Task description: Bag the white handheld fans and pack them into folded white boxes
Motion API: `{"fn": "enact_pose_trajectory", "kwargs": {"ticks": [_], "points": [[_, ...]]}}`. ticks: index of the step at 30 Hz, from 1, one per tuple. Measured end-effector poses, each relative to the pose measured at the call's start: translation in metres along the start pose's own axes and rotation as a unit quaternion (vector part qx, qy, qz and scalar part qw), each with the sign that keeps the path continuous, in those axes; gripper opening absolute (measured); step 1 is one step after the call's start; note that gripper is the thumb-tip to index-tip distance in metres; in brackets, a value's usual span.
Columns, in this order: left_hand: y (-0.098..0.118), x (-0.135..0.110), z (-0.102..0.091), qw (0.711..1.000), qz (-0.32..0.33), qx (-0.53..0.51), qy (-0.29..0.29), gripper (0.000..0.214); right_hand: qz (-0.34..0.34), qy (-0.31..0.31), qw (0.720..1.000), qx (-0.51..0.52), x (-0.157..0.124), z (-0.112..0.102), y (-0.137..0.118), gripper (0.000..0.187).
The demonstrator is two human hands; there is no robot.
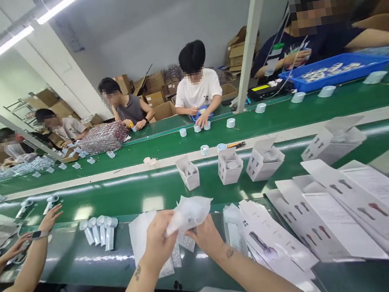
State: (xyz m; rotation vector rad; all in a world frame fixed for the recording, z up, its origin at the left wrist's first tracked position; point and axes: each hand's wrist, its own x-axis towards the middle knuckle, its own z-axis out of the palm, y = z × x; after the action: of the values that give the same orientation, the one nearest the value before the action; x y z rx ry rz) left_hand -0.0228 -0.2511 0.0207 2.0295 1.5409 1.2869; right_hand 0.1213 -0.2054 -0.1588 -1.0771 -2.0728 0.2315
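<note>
A white, translucent soft pouch [192, 210] is held up over the bench, in front of my body. The fingers of my left hand [161, 235] are closed on its left edge. My right hand [207, 236] grips it from below on the right, with the fingertips partly hidden. Whatever lies inside the pouch cannot be made out. Beneath my hands are more flat white pouches [140, 234] and some bubble wrap [186, 241]. To the left, several light-blue handheld devices [109, 232] with round heads lie side by side. Right of my hands is a wrapped light-blue item [233, 228].
Flat printed cartons [337, 222] are stacked at right. Open white boxes [230, 167] stand on the green conveyor [120, 189], with small round parts [230, 122] beyond. A co-worker's arm [34, 275] reaches in from the left. Several people sit opposite, near a blue tray [337, 76].
</note>
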Motion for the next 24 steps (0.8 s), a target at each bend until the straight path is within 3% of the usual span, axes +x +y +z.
{"fn": "enact_pose_trajectory", "kwargs": {"ticks": [2, 5, 9, 11, 12, 15, 17, 20, 24], "points": [[-0.005, -0.016, -0.003, 0.996, 0.060, 0.062, -0.031, 0.018, -0.011, -0.051, 0.998, 0.040, -0.019, -0.010, 0.000, 0.051], [-0.007, -0.031, -0.011, 0.991, 0.044, 0.117, -0.039, 0.020, -0.020, -0.123, 0.982, 0.145, -0.033, -0.042, 0.007, 0.047], [-0.003, -0.037, -0.016, 0.989, -0.028, 0.139, -0.049, 0.018, 0.031, -0.155, 0.959, 0.234, 0.001, -0.073, 0.028, 0.038], [-0.001, -0.037, -0.014, 0.990, -0.059, 0.115, -0.063, 0.018, 0.040, -0.209, 0.939, 0.270, 0.033, -0.071, 0.039, 0.041], [0.000, -0.037, -0.013, 0.990, -0.072, 0.098, -0.071, 0.018, 0.034, -0.273, 0.912, 0.303, 0.049, -0.067, 0.043, 0.050], [0.002, -0.033, -0.012, 0.987, -0.127, 0.058, -0.075, 0.015, 0.013, -0.460, 0.796, 0.392, 0.079, -0.049, 0.049, 0.072], [0.002, -0.029, -0.015, 0.981, -0.185, 0.038, -0.055, 0.010, 0.018, -0.497, 0.754, 0.430, 0.085, -0.040, 0.050, 0.074], [-0.001, -0.024, -0.024, 0.969, -0.245, -0.013, -0.038, 0.008, 0.049, -0.485, 0.737, 0.469, 0.084, -0.033, 0.046, 0.062], [-0.006, -0.017, -0.038, 0.966, -0.244, -0.075, -0.044, 0.014, 0.060, -0.477, 0.743, 0.466, 0.090, -0.027, 0.039, 0.048]]}}
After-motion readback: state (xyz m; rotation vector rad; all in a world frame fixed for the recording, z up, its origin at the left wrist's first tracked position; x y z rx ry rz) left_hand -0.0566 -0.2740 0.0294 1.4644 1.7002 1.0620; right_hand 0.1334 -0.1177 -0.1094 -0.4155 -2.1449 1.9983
